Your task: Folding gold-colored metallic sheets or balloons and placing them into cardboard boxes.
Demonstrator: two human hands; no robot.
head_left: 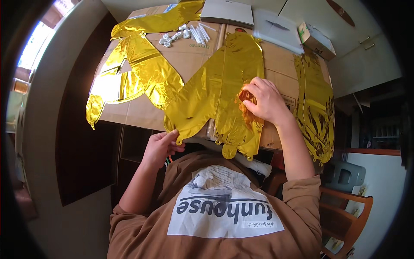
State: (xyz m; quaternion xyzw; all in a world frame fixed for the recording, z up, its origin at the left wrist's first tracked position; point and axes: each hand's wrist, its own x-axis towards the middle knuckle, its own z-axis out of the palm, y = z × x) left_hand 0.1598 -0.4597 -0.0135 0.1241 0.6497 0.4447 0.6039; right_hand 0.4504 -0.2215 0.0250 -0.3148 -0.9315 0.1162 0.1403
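Observation:
A large flat gold foil balloon (207, 93) lies across the middle of the cardboard, its lower end hanging over the near edge. At its lower left corner, beside a small round tab, my left hand (164, 146) pinches the foil edge between thumb and fingers. My right hand (268, 100) is curled round a crumpled orange-brown piece (246, 108) on the balloon's right side; whether this is separate or part of the foil I cannot tell. To the left rests an A-shaped gold foil balloon (148, 71), shining brightly in the window light.
The cardboard sheet (125, 113) covers the table. Another gold foil balloon (314, 103) hangs over its right end, and one (159, 22) lies at the back left. Farther back are white straws (200, 34), small white rolls (166, 41), a white box (227, 12) and a carton (316, 41).

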